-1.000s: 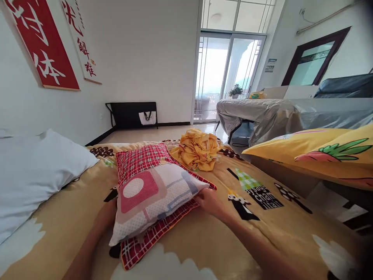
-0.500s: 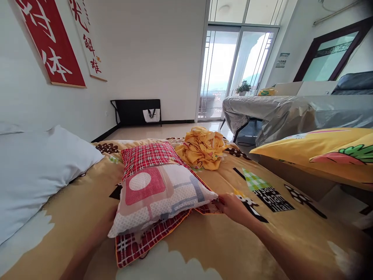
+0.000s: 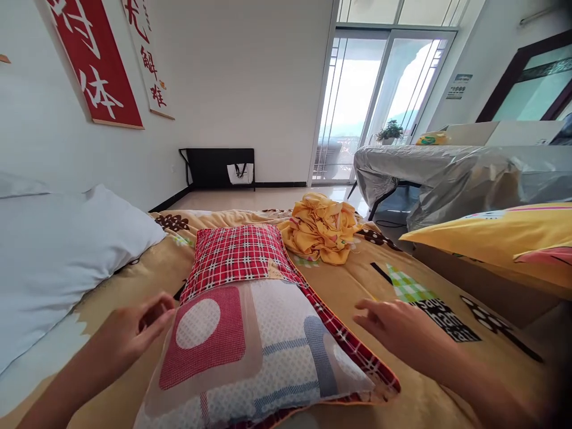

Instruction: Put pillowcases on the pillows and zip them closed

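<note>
Pillow [image 3: 250, 351] lies on the bed [image 3: 335, 280] between the hands, with its far end tucked in the red plaid case [image 3: 241, 253] and its near end bare. Left hand [image 3: 134, 328] and right hand [image 3: 393, 328] are both spread, empty, just beside its edges.

**Clearances about the patterned pillow [image 3: 250, 351], taken as the clock centre.**

- **9 o'clock:** a narrow strip of bare bedspread [image 3: 147, 280] runs between it and the white pillow [image 3: 58, 256]. The left hand [image 3: 129, 330], fingers loose and empty, fills the near part of the strip.
- **3 o'clock:** a broad stretch of bare bedspread. The right hand [image 3: 397, 328] is spread above it, empty, apart from the pillow's edge.
- **12 o'clock:** the red plaid pillowcase [image 3: 239, 253] extends from beneath the pillow.
- **1 o'clock:** a crumpled yellow cloth [image 3: 324, 226] blocks the far end.
- **2 o'clock, well apart:** a yellow cushion [image 3: 500, 235] bounds the open side.
</note>
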{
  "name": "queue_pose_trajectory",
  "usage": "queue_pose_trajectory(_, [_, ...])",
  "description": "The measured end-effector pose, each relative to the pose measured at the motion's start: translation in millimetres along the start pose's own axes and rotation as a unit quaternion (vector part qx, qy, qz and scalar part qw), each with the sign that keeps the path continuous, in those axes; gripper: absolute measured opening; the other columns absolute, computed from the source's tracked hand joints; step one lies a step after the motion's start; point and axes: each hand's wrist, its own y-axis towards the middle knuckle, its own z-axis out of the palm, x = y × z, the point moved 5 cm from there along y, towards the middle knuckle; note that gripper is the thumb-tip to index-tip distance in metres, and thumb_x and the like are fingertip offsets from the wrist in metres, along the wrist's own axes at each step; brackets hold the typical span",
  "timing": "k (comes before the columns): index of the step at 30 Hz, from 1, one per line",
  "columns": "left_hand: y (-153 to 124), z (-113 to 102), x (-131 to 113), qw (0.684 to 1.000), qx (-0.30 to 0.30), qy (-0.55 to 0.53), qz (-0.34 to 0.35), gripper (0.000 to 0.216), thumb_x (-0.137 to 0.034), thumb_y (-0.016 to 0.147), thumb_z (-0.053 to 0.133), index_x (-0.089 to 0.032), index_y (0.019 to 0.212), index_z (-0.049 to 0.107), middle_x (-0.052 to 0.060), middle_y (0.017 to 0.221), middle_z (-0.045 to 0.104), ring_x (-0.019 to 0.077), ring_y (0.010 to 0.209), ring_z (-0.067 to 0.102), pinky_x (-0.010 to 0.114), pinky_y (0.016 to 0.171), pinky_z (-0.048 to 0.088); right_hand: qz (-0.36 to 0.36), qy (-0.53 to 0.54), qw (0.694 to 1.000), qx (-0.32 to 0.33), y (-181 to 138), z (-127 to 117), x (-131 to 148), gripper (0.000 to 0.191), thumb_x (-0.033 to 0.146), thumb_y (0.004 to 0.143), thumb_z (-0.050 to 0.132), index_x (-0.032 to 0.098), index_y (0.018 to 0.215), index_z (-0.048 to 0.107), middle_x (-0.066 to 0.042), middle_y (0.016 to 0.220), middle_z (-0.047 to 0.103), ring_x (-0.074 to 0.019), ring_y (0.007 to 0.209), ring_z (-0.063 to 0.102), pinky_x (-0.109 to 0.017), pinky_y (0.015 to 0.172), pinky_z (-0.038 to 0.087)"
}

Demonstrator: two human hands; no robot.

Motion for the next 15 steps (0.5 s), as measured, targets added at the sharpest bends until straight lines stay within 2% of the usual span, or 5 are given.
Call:
queue_pose_trajectory(4, [35,-7,-108,0.973,0.107,0.039,0.199,0.023,-0.042,0.087,0.046,-0.024,0.093,0.061,-0.003,0.070,0.060,0.0152,0.063,0.054,0.024,0.060,0.038,-0.123,-0.006,0.989,-0.084,5,-52,110,0.032,0.049,0.090,0.050,0.023,0.093,0.069,-0.008,0.080,0.072,-0.0270,0.075,0.068,-0.034,0.064,0.044])
queue_pose_trajectory(6, [49,3,-132,0.959,0.125,0.058,0.247,0.020,-0.035,0.085,0.049,-0.024,0.096,0.061,-0.002,0.076,0.063,0.0158,0.069,0.056,0.025,0.064,0.040,-0.145,-0.012,0.980,-0.136,4,-52,146,0.035,0.051,0.088,0.053,0.021,0.097,0.068,-0.010,0.080,0.072,-0.0264,0.074,0.068,-0.036,0.066,0.048])
queue_pose_trajectory(8, [62,15,-129,0.962,0.103,0.074,0.241,0.023,-0.027,0.080,0.050,-0.023,0.100,0.059,0.000,0.087,0.065,0.0174,0.078,0.059,0.027,0.070,0.043,-0.154,-0.020,0.974,-0.162,8,-32,164,0.042,0.055,0.084,0.058,0.017,0.101,0.068,-0.012,0.085,0.072,-0.0282,0.078,0.068,-0.040,0.070,0.051])
queue_pose_trajectory(12, [75,37,-82,0.976,0.080,0.117,0.167,0.035,-0.017,0.068,0.048,-0.021,0.102,0.055,0.006,0.104,0.064,0.0210,0.095,0.059,0.032,0.082,0.046,-0.218,-0.034,0.962,-0.160,27,25,169,0.064,0.063,0.072,0.068,0.010,0.107,0.068,-0.021,0.104,0.070,-0.0364,0.095,0.067,-0.050,0.078,0.054])
queue_pose_trajectory(15, [79,39,-54,0.979,0.071,0.141,0.130,0.036,-0.018,0.067,0.048,-0.021,0.103,0.054,0.007,0.107,0.063,0.0224,0.099,0.059,0.034,0.086,0.046,-0.220,-0.059,0.945,-0.234,29,50,162,0.066,0.061,0.074,0.065,0.008,0.113,0.066,-0.026,0.112,0.066,-0.0407,0.100,0.065,-0.054,0.079,0.054])
